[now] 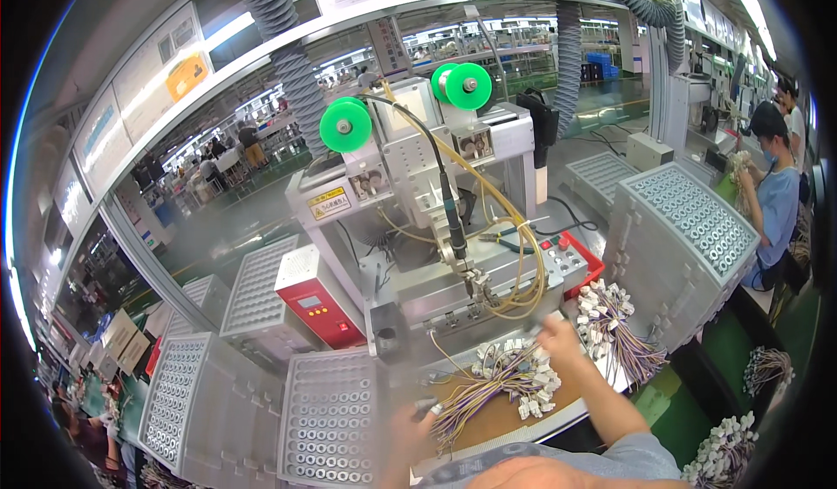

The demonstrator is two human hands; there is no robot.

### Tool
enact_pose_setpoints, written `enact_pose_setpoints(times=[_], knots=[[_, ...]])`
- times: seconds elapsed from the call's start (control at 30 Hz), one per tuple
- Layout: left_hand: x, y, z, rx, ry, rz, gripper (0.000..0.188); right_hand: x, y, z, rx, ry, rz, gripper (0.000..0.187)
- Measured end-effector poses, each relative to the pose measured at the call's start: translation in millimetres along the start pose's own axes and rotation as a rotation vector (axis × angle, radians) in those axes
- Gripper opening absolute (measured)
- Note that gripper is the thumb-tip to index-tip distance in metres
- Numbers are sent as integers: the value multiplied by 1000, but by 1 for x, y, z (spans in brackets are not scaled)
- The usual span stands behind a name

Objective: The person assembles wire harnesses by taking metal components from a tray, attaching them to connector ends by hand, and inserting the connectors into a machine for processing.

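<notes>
A bundle of purple and yellow wires (471, 395) with white connectors (534, 386) lies on the brown work surface in front of me. My left hand (411, 426) is at the bundle's left end, smeared by motion; a small grey-white piece shows at its fingertips. My right hand (558, 339) is above the bundle's right side, near the front of the soldering machine (423, 175). Its fingers are closed, and what they hold is too blurred to name. A second wire bundle (621, 336) with white connectors lies right of that hand.
Green spools (346, 125) top the machine, with yellow tubes (523, 254) hanging at its front. A red-and-white control box (318, 302) stands left. Trays of round metal parts (331, 419) stand left, and stacked trays (671, 236) right. A co-worker (776, 184) is at far right.
</notes>
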State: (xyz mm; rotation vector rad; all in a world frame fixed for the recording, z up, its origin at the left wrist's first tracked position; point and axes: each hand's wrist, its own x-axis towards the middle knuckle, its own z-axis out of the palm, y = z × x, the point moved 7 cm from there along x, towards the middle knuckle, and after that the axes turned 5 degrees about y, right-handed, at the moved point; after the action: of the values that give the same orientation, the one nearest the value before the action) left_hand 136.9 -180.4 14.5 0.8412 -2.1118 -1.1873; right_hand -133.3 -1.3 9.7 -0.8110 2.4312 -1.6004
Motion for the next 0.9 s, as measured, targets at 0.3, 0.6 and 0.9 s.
enact_pose_setpoints(times=[0.3,0.6,0.9], knots=[[0,32,0,55,132,318,13,-81,-98,117,51,-831,-366,42],[15,3,1,61,183,217,14,-60,-97,132,308,-647,-515,17],[26,21,8,-85,68,209,15,-48,-96,131,283,-650,-508,14]])
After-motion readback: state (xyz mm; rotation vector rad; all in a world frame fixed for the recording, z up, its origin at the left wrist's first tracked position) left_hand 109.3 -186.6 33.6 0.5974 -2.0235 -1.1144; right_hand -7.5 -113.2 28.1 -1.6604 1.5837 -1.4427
